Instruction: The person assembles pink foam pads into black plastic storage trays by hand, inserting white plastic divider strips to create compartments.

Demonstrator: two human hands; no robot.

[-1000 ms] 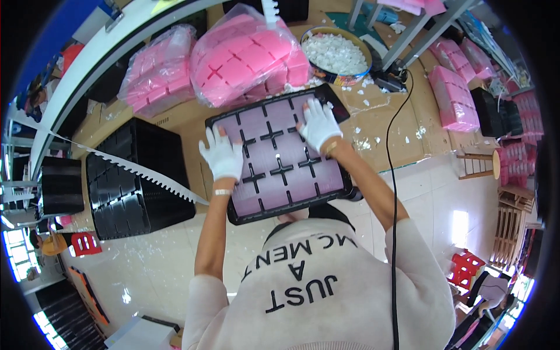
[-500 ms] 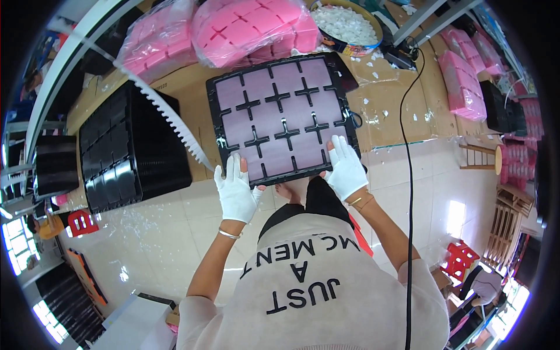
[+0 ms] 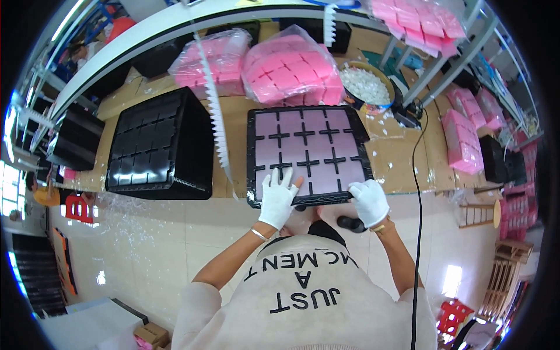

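A black plastic tray (image 3: 252, 153) lies on the bench in front of me, with pale pink foam (image 3: 318, 121) under its frame and black cross-shaped pieces. My left hand (image 3: 276, 199), in a white glove with the thumb tip bare, rests flat on the near left part of the foam with fingers spread. At the near right corner my right hand (image 3: 369, 203), also gloved in white, has its fingers curled over the tray's rim. A white toothed strip (image 3: 217, 122) hangs down left of the tray.
A stack of black trays (image 3: 195, 146) stands to the left. Behind are wrapped pink foam blocks (image 3: 291, 67) and a round tub of white bits (image 3: 366, 84). A black cable (image 3: 416, 175) hangs at the right. More pink blocks (image 3: 465, 140) sit farther right.
My left hand has moved from the near rim onto the foam. My right hand has shifted to the near right corner and its fingers have curled. My view has also shifted.
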